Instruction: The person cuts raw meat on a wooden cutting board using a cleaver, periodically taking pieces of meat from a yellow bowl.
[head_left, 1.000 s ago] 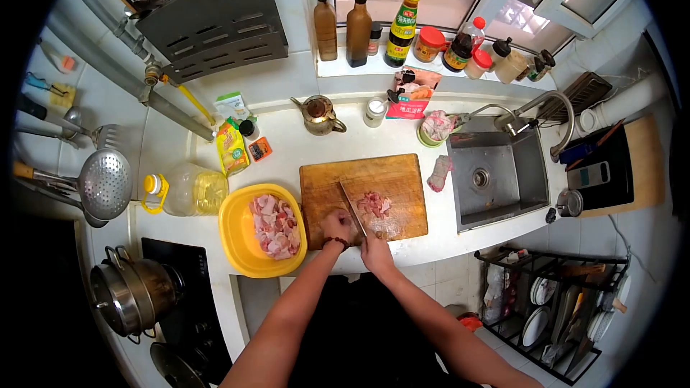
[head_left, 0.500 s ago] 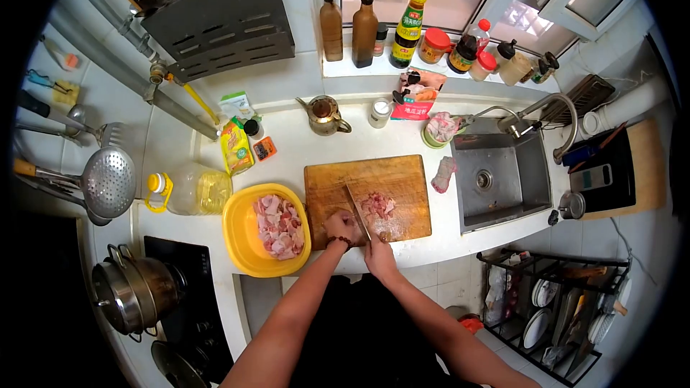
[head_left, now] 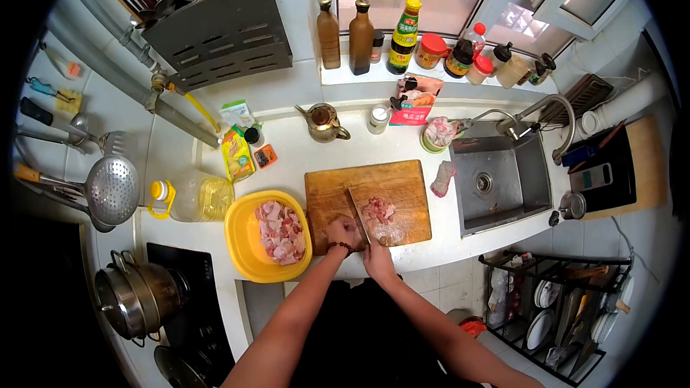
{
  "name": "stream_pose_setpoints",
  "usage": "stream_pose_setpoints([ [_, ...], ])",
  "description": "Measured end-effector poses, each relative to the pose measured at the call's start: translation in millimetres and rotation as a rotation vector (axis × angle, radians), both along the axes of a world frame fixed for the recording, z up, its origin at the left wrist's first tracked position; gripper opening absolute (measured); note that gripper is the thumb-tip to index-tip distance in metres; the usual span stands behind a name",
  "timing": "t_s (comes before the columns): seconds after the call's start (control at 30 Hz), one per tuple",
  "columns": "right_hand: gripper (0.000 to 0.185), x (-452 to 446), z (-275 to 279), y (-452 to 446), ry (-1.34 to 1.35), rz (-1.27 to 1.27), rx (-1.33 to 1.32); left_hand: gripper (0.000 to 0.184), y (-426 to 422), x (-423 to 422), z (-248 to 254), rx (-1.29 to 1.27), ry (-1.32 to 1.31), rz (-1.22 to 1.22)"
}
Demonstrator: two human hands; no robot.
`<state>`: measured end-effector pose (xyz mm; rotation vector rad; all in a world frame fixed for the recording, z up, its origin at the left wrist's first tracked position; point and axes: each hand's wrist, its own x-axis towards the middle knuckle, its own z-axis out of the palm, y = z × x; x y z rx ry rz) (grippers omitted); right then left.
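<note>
The knife [head_left: 358, 214] is above the wooden board [head_left: 327, 183], its blade pointing away from the person, just left of a small heap of cut meat [head_left: 378, 210]. The right hand [head_left: 379, 255] is closed around the handle, at the near edge of the board. The left hand [head_left: 343, 231] is curled on the board, near the blade on its left side; whether its fingers hold something, I cannot tell. To the left of the board stands a yellow basin [head_left: 240, 241] with more meat pieces [head_left: 280, 232]. Behind the board, on the counter [head_left: 284, 165], there are a teapot [head_left: 325, 123] and a jar [head_left: 378, 120]; the sink [head_left: 499, 205] is to the right.
</note>
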<state>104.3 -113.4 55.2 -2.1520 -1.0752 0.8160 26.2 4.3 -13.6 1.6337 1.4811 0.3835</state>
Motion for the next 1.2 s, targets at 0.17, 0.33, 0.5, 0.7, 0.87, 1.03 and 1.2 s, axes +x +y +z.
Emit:
stream_pose_setpoints([
  [0.17,0.022,3,-16,24,-0.069,0.030,0.011,0.010,1,-3,-17,0.037,0.050,0.017],
  [0.33,0.022,-3,-14,-8,-0.057,0.041,-0.003,0.011,-3,-4,-11,0.029,0.046,-0.025],
  [0.5,0.026,3,-14,23,-0.062,0.019,0.027,0.010,-2,-5,-13,0.005,0.042,-0.022],
  [0.7,0.027,3,-5,24,-0.110,0.031,0.045,0.025,-13,-21,-7,0.091,-0.100,-0.126],
  [0.87,0.027,6,-13,21,-0.047,0.032,0.034,0.030,-11,-23,-5,0.139,-0.176,-0.284],
  [1.03,0.025,6,-12,20,-0.071,0.008,0.046,0.024,-5,-25,-3,0.198,-0.118,-0.407],
  [1.2,0.023,1,-3,-5,-0.008,0.017,0.002,0.021,-1,-26,10,0.255,-0.159,-0.430],
])
